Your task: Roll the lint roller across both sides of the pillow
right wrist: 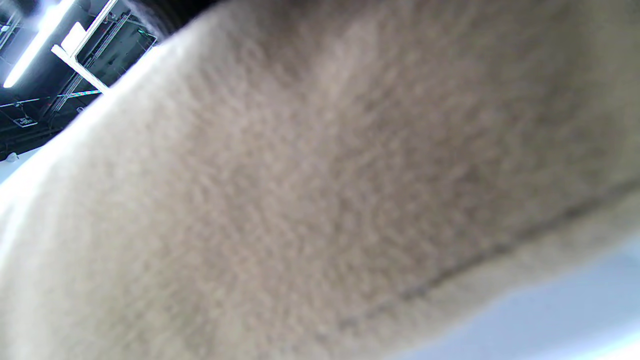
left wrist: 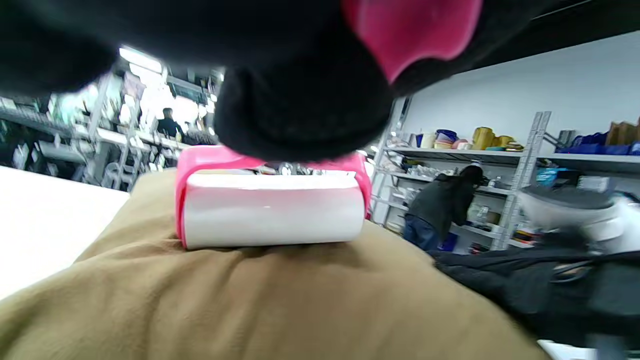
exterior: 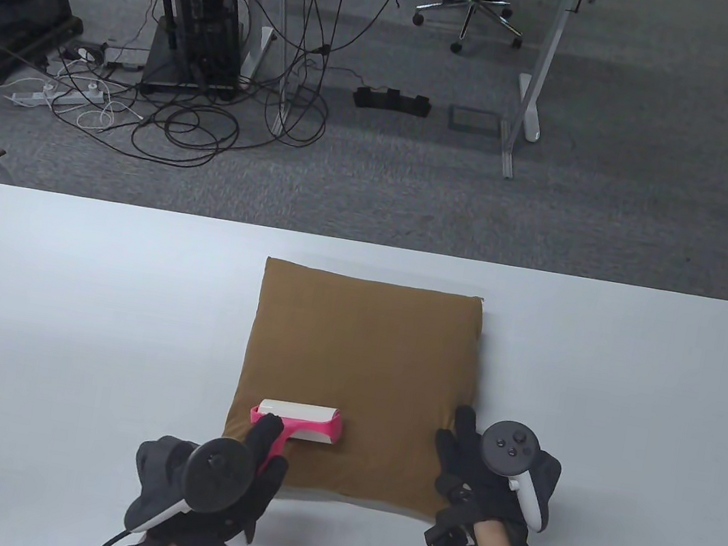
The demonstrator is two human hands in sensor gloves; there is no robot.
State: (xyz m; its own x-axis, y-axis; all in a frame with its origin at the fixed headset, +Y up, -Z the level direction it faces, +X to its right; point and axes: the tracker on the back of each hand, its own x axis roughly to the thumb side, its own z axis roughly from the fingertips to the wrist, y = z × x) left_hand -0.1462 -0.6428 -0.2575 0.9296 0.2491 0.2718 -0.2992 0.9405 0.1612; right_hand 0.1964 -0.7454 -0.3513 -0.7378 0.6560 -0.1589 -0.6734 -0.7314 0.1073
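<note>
A brown square pillow (exterior: 362, 369) lies flat on the white table (exterior: 52, 320). A lint roller (exterior: 299, 418) with a pink frame and white roll sits on the pillow's near left part. My left hand (exterior: 236, 467) grips its pink handle, one finger stretched along it. In the left wrist view the roller (left wrist: 272, 215) rests on the pillow (left wrist: 250, 305) under my gloved fingers (left wrist: 305, 115). My right hand (exterior: 476, 477) rests on the pillow's near right corner with fingers spread. The right wrist view is filled by the pillow's fabric (right wrist: 325, 190).
The table's far edge (exterior: 368, 244) lies beyond the pillow. Past it is carpet with a desk frame (exterior: 531, 92), cables (exterior: 188, 121) and an office chair (exterior: 472, 7).
</note>
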